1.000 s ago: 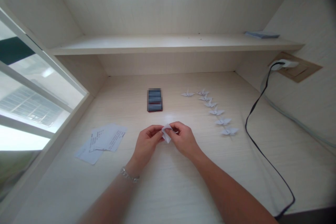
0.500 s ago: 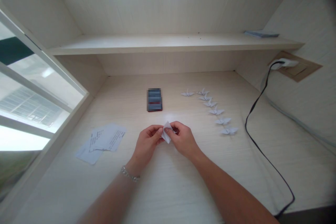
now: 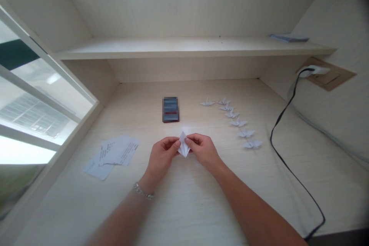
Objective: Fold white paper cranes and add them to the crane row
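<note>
1. The left hand (image 3: 162, 154), a bracelet (image 3: 143, 192) on its wrist, pinches the left edge of a white folded origami paper (image 3: 184, 146) between thumb and fingers.
2. The right hand (image 3: 204, 149) pinches the paper's right edge likewise.
3. The pointed, diamond-shaped paper is between the hands, above the desk (image 3: 184, 207).
4. Seven white origami cranes (image 3: 238, 123) form a curved line right of it.
5. Printed paper sheets (image 3: 119, 153) overlap on the left.
6. Beyond the hands lies a pixelated dark rectangle (image 3: 170, 110), possibly a phone.
</note>
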{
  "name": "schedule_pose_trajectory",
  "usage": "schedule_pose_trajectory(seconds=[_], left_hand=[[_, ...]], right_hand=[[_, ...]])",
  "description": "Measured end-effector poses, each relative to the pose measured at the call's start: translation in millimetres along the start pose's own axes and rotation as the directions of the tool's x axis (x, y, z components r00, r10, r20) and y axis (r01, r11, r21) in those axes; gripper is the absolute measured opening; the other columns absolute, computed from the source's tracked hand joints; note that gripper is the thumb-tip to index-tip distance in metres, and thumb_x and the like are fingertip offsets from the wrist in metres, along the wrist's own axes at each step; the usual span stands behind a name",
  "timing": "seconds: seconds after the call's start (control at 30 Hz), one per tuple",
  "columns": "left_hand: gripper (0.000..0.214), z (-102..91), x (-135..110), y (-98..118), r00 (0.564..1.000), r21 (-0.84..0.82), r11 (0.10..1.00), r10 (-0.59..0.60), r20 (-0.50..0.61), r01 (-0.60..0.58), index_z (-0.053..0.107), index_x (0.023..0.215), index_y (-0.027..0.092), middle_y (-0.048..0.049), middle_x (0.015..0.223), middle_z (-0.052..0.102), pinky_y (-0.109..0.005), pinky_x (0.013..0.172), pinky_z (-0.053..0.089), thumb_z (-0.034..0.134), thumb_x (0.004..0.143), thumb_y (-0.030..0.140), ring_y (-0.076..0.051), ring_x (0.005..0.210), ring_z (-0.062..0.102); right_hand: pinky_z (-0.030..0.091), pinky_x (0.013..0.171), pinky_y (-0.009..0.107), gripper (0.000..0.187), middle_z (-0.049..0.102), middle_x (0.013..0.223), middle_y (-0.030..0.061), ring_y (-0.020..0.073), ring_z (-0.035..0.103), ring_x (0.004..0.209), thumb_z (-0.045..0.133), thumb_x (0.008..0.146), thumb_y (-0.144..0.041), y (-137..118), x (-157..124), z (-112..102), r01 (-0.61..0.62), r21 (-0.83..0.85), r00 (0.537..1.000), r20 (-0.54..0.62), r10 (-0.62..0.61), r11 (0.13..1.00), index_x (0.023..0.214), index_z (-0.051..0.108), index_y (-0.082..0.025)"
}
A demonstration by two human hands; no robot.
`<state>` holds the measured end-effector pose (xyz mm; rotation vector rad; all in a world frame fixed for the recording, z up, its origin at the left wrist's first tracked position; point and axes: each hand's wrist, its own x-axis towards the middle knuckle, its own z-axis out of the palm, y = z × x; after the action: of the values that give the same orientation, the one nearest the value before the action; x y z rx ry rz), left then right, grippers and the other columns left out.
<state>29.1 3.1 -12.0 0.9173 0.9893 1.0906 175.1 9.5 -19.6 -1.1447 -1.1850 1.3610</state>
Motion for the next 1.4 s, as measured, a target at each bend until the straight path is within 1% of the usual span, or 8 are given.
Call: schedule_pose_trajectory(seconds=[0.1, 0.27, 0.53, 0.73, 0.87, 0.97, 1.1, 1.4], left_hand=[[0.03, -1.6, 0.2, -0.4, 1.0, 0.05, 0.999, -0.015, 0.012, 0.015, 0.066, 0.092, 0.012, -0.0082, 0.085, 0.069, -0.032, 0.072, 0.051, 0.069, 0.067, 0.029, -0.019, 0.076, 0.064], [0.027, -4.4, 2.2, -4.7, 0.999, 0.119, 0.993, -0.013, -0.04, 0.018, 0.066, 0.087, 0.012, -0.0068, 0.079, 0.069, -0.03, 0.067, 0.051, 0.069, 0.068, 0.031, -0.018, 0.07, 0.064], [0.026, -3.1, 2.8, -7.6, 0.997, 0.115, 0.993, -0.028, -0.069, 0.036, 0.065, 0.083, 0.013, -0.0062, 0.076, 0.068, -0.03, 0.065, 0.05, 0.068, 0.067, 0.033, -0.018, 0.069, 0.063], [0.025, -3.1, 1.5, -5.1, 0.998, 0.095, 0.995, -0.038, -0.051, 0.043, 0.066, 0.082, 0.013, -0.006, 0.075, 0.068, -0.027, 0.064, 0.048, 0.069, 0.066, 0.032, -0.017, 0.068, 0.062], [0.025, -1.7, 0.4, -3.6, 0.998, 0.098, 0.995, -0.032, -0.046, 0.036, 0.066, 0.08, 0.013, -0.005, 0.073, 0.067, -0.025, 0.06, 0.046, 0.069, 0.066, 0.033, -0.015, 0.066, 0.06], [0.024, -0.7, -0.6, -1.1, 0.999, 0.148, 0.988, -0.039, -0.004, 0.039, 0.067, 0.076, 0.013, -0.0048, 0.07, 0.066, -0.023, 0.056, 0.044, 0.068, 0.067, 0.034, -0.014, 0.061, 0.058], [0.022, -0.1, -1.7, 3.4, 0.995, 0.231, 0.971, -0.073, 0.074, 0.054, 0.068, 0.072, 0.013, -0.0043, 0.066, 0.064, -0.023, 0.054, 0.041, 0.067, 0.067, 0.034, -0.013, 0.057, 0.055], [0.021, -1.9, -3.7, 10.5, 0.976, 0.313, 0.947, -0.133, 0.17, 0.074, 0.067, 0.069, 0.013, -0.0031, 0.061, 0.06, -0.022, 0.05, 0.037, 0.065, 0.067, 0.034, -0.012, 0.053, 0.05]], right_hand=[[0.052, 0.061, 0.029, 0.022, 0.068, 0.075, 0.0049, 0.0179, 0.062, 0.068, 0.06, 0.073, -0.035, -1.4, -0.8, 1.0, 0.007, -0.028, 1.0, 0.004, -0.007, 1.0, 0.081, 0.068, -0.016], [0.052, 0.059, 0.027, 0.021, 0.067, 0.072, 0.0039, 0.0165, 0.061, 0.065, 0.06, 0.074, -0.034, -1.8, -2.3, 3.5, -0.005, -0.02, 1.0, 0.022, 0.006, 1.0, 0.081, 0.068, -0.016], [0.051, 0.059, 0.027, 0.023, 0.067, 0.074, 0.0035, 0.0165, 0.061, 0.066, 0.057, 0.076, -0.034, -1.8, -4.1, 4.4, 0.0, -0.098, 0.999, 0.033, 0.004, 0.995, 0.085, 0.069, -0.017], [0.05, 0.058, 0.026, 0.021, 0.067, 0.073, 0.0032, 0.0161, 0.061, 0.066, 0.055, 0.077, -0.034, -2.3, -4.9, 4.5, 0.017, -0.163, 0.999, 0.036, -0.011, 0.987, 0.082, 0.067, -0.017], [0.05, 0.063, 0.029, 0.018, 0.068, 0.075, 0.0043, 0.0172, 0.062, 0.069, 0.058, 0.075, -0.032, -3.9, -4.1, 1.6, 0.045, -0.249, 0.999, -0.012, -0.05, 0.967, 0.08, 0.067, -0.017], [0.05, 0.07, 0.031, 0.019, 0.069, 0.082, 0.0064, 0.0185, 0.064, 0.076, 0.063, 0.07, -0.027, -6.7, -2.5, -1.6, 0.062, -0.196, 0.996, -0.051, -0.073, 0.979, 0.085, 0.066, -0.016], [0.051, 0.073, 0.032, 0.025, 0.069, 0.084, 0.0073, 0.0183, 0.064, 0.079, 0.065, 0.067, -0.021, -9.8, -1.4, -4.1, 0.038, -0.074, 0.999, -0.025, -0.04, 0.997, 0.091, 0.065, -0.015], [0.051, 0.069, 0.03, 0.023, 0.068, 0.077, 0.0061, 0.017, 0.063, 0.072, 0.067, 0.062, -0.019, -11.0, -2.1, -7.6, 0.035, -0.077, 0.999, -0.023, -0.036, 0.996, 0.085, 0.065, -0.014]])
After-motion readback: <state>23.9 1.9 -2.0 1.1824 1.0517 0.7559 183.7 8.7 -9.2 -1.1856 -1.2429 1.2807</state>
